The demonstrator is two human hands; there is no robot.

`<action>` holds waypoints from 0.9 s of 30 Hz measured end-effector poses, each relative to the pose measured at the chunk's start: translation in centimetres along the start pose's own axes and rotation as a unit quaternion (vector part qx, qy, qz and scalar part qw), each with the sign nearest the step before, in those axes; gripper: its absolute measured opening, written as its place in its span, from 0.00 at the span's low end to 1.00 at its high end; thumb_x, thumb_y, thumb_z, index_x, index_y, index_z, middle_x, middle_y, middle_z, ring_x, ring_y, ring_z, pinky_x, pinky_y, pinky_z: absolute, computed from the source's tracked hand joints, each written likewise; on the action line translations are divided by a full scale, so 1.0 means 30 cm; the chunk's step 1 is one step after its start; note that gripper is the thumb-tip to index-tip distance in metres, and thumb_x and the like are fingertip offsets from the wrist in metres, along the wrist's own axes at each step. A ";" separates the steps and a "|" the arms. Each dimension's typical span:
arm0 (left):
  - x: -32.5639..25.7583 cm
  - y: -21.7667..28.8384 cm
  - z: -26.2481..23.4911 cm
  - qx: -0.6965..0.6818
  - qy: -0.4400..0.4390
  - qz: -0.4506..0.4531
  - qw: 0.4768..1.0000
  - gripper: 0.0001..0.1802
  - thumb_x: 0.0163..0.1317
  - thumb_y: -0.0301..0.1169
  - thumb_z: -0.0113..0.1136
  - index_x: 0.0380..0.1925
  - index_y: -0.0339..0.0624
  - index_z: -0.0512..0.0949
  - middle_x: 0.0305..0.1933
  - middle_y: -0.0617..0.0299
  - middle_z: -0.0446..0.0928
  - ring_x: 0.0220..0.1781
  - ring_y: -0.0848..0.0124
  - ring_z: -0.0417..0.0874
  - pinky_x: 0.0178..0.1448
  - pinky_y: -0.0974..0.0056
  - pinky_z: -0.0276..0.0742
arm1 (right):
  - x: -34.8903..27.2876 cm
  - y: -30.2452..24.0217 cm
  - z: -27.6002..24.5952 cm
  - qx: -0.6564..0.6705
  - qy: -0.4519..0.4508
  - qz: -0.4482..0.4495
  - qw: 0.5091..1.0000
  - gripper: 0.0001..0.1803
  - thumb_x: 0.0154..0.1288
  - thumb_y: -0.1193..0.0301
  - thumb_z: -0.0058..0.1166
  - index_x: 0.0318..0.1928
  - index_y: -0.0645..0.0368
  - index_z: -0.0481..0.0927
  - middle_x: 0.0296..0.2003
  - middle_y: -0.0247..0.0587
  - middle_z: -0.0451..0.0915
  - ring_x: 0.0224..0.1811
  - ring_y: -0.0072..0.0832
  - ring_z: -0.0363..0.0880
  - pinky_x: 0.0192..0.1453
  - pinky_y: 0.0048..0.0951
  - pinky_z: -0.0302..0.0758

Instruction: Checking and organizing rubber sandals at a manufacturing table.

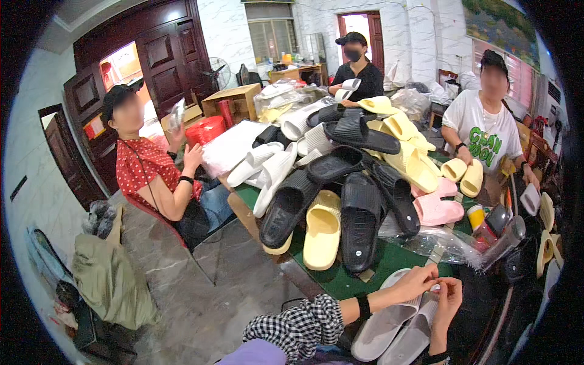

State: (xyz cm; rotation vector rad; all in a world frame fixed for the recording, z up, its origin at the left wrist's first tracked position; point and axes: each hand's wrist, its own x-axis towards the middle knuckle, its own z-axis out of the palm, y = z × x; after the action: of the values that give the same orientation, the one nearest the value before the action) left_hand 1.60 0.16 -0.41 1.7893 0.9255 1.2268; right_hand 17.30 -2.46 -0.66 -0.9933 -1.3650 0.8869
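My left hand (417,283) reaches in from a black-and-white checked sleeve, its fingers closed in a pinch. Against it my right hand (449,298) is also pinched, fingertips meeting the left ones. Something small and whitish shows between them, too small to name. Both hands are above the toe end of a pair of light grey slippers (383,328), which lie side by side near me. Just beyond, a black slipper (359,222) and a pale yellow slipper (322,228) rest on the green tabletop (310,274).
A heap of black, white, yellow and pink slippers (438,207) covers the table. Clear plastic wrap (438,243) and a yellow cup (476,217) lie to the right. Three co-workers sit around; the right one holds yellow slippers (471,178). A red basin (205,130) stands left.
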 end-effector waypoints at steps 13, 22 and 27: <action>-0.032 0.014 0.001 0.060 0.039 0.008 0.997 0.08 0.64 0.27 0.59 0.39 0.35 0.76 0.30 0.52 0.79 0.30 0.60 0.81 0.36 0.60 0.75 | 0.015 0.018 -0.028 0.146 0.085 0.097 0.981 0.05 0.72 0.73 0.53 0.45 0.60 0.76 0.34 0.31 0.79 0.36 0.18 0.80 0.38 0.21 0.78; -0.030 -0.005 0.005 0.073 0.022 0.008 0.997 0.07 0.63 0.27 0.59 0.37 0.35 0.77 0.36 0.53 0.78 0.37 0.58 0.81 0.42 0.60 0.75 | 0.007 0.017 -0.019 0.076 0.033 0.112 0.990 0.10 0.71 0.76 0.52 0.49 0.65 0.81 0.36 0.35 0.81 0.36 0.19 0.79 0.42 0.20 0.77; -0.034 -0.003 0.007 0.071 0.015 -0.033 0.997 0.06 0.63 0.27 0.59 0.37 0.36 0.77 0.35 0.52 0.77 0.37 0.56 0.80 0.41 0.58 0.75 | 0.005 0.008 -0.017 0.056 0.010 0.101 0.993 0.09 0.69 0.76 0.55 0.47 0.65 0.82 0.40 0.34 0.80 0.38 0.19 0.78 0.45 0.20 0.77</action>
State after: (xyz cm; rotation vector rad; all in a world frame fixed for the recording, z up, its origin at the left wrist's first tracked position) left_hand 1.49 -0.71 -0.94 1.8388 1.1039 1.1733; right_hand 17.82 -2.25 -0.79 -1.0637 -1.1996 1.0896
